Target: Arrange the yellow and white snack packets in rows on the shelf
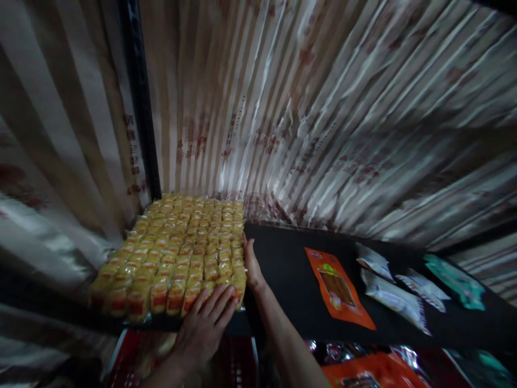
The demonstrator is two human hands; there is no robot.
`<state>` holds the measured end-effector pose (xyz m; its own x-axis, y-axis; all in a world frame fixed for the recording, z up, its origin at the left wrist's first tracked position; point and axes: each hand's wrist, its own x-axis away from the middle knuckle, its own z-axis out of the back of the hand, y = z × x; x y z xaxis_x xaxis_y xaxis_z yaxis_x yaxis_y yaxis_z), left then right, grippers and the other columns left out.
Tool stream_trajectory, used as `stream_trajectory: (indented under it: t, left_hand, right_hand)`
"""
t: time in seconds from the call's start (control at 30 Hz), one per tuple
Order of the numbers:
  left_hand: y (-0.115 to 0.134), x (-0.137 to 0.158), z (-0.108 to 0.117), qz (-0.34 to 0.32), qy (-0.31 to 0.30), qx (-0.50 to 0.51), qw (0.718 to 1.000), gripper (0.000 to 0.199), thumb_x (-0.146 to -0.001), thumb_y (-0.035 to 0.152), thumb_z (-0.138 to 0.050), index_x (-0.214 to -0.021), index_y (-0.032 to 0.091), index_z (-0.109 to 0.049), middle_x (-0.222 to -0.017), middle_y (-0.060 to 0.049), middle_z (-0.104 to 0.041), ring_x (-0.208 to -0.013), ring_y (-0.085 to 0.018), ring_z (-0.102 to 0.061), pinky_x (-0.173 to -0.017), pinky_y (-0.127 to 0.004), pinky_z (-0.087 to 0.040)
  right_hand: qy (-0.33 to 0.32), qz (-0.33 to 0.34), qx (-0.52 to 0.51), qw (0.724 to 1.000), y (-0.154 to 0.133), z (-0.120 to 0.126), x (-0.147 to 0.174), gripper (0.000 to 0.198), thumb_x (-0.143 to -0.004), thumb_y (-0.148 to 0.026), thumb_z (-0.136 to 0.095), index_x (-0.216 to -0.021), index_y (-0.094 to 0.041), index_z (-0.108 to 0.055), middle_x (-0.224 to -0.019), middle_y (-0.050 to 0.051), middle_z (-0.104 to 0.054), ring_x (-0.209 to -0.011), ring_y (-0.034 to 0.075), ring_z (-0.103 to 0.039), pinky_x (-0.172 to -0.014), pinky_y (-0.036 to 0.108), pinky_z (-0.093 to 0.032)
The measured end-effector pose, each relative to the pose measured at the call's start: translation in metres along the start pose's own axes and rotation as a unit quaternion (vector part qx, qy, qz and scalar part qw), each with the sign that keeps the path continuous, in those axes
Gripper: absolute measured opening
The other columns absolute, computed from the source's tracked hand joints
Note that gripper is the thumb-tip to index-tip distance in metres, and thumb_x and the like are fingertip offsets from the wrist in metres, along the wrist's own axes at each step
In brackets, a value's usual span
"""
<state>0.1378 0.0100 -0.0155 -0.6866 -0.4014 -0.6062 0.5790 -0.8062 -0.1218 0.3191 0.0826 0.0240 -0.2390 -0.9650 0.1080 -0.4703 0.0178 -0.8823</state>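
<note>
A broad block of small yellow wrapped packets (189, 231), set in close rows, covers the left end of the black shelf (278, 258). Each has clear film, and the front ones show orange-red labels. My left hand (208, 320) lies against the front edge of the block near its right corner, fingers stretched out. Along the block's right side my right hand (252, 264) presses flat, thumb up and apart; its other fingers are partly hidden. Neither hand grips a packet.
An orange food pouch (339, 288) lies right of my right arm. Beyond it are white packets (393, 299) and a green packet (456, 283). A dark post (139, 97) stands at the back left corner before striped sheeting (283, 108). Below are red boxes (238, 361) and another orange pouch (375, 372).
</note>
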Motion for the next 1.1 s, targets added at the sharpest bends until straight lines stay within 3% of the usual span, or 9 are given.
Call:
stream_trajectory:
  t: [0.2,0.4,0.63,0.73,0.9,1.1]
  left_hand:
    - [0.0,0.001,-0.001,-0.002,0.003,-0.012,1.0,0.045,-0.087,0.034,-0.05,-0.132,0.03,-0.048,-0.149,0.002,-0.033,-0.141,-0.019,-0.017,-0.116,-0.041,-0.003]
    - [0.0,0.002,-0.003,-0.003,0.009,-0.003,1.0,0.042,-0.09,0.032,-0.047,-0.132,0.029,-0.049,-0.152,0.002,-0.026,-0.142,-0.02,-0.013,-0.116,-0.042,-0.001]
    - [-0.001,-0.001,0.001,-0.002,0.008,-0.006,1.0,0.042,-0.089,0.033,-0.049,-0.131,0.029,-0.05,-0.151,0.002,-0.029,-0.142,-0.019,-0.014,-0.116,-0.041,-0.001]
    - [-0.001,-0.002,0.002,-0.003,0.011,0.004,1.0,0.041,-0.089,0.031,-0.048,-0.13,0.029,-0.051,-0.151,0.002,-0.029,-0.142,-0.019,-0.013,-0.116,-0.041,-0.001]
    - [-0.002,-0.001,0.003,-0.004,-0.009,0.0,1.0,0.043,-0.091,0.032,-0.046,-0.133,0.03,-0.047,-0.152,0.003,-0.028,-0.142,-0.019,-0.01,-0.116,-0.041,0.003]
    - [-0.001,0.002,0.001,0.0,-0.008,-0.01,1.0,0.044,-0.089,0.031,-0.048,-0.133,0.029,-0.047,-0.15,0.002,-0.031,-0.142,-0.019,-0.014,-0.116,-0.041,0.0]
  right_hand:
    - [0.073,0.036,0.031,0.996,-0.013,0.001,-0.032,0.07,-0.082,-0.073,-0.028,-0.132,-0.03,-0.048,-0.136,-0.001,-0.052,-0.133,0.022,-0.037,-0.11,0.048,-0.026]
    - [0.017,0.04,0.071,0.997,-0.017,-0.018,-0.045,0.071,-0.079,-0.075,-0.032,-0.123,-0.027,-0.059,-0.121,0.0,-0.064,-0.129,0.025,-0.043,-0.107,0.043,-0.035]
    - [0.038,0.054,0.077,0.995,-0.016,-0.015,-0.052,0.071,-0.079,-0.073,-0.035,-0.121,-0.022,-0.061,-0.12,0.003,-0.065,-0.129,0.024,-0.043,-0.107,0.042,-0.035]
    - [0.021,0.03,0.079,0.996,-0.014,-0.016,-0.054,0.07,-0.08,-0.072,-0.036,-0.12,-0.02,-0.061,-0.119,0.004,-0.065,-0.128,0.024,-0.044,-0.105,0.041,-0.036]
    - [0.008,0.005,0.064,0.998,-0.012,-0.015,-0.052,0.078,-0.077,-0.079,-0.027,-0.119,-0.023,-0.062,-0.117,0.003,-0.066,-0.126,0.025,-0.047,-0.104,0.041,-0.038]
    - [0.021,0.015,0.078,0.997,-0.013,-0.013,-0.052,0.073,-0.08,-0.074,-0.029,-0.122,-0.022,-0.06,-0.121,0.002,-0.064,-0.127,0.025,-0.045,-0.106,0.042,-0.036]
